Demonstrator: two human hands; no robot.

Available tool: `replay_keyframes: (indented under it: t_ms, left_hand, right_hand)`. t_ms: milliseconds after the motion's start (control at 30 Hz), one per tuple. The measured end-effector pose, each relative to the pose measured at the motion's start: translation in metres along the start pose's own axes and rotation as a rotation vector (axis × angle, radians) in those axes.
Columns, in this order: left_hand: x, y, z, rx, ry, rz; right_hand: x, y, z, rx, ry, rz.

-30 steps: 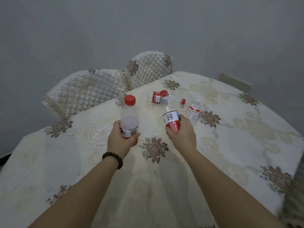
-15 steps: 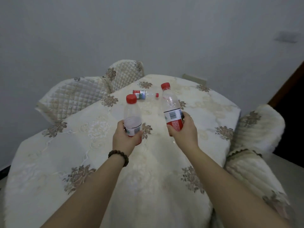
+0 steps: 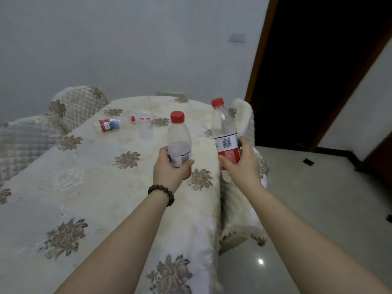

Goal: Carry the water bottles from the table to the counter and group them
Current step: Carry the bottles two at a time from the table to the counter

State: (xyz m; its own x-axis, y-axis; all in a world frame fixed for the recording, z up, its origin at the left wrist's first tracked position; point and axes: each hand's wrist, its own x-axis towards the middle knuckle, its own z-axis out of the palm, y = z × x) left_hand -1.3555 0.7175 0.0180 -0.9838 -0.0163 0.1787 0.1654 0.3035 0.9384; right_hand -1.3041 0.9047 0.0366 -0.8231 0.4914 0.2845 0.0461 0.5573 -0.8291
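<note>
The left hand [image 3: 168, 172] curls its fingers round one upright red-capped bottle [image 3: 179, 141] above the table [image 3: 89, 187], while the right hand [image 3: 241, 166] likewise wraps a second bottle [image 3: 225, 132] beyond the table's edge.

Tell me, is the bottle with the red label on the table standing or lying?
Lying: the labelled bottle rests on its side on the tablecloth, cap pointing right.
</note>
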Motion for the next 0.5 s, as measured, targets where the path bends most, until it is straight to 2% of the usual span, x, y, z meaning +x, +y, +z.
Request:
replay_keyframes:
  t_ms: [267,500]
  left_hand:
    - [-0.083,0.079,0.133,-0.129,-0.394,0.149]
    - [-0.199,0.145,0.238,-0.175,-0.756,0.254]
  right_hand:
    - [-0.075,0.06,-0.166,-0.109,0.348,0.204]
    - [-0.177,0.103,-0.303,-0.195,0.632,0.415]
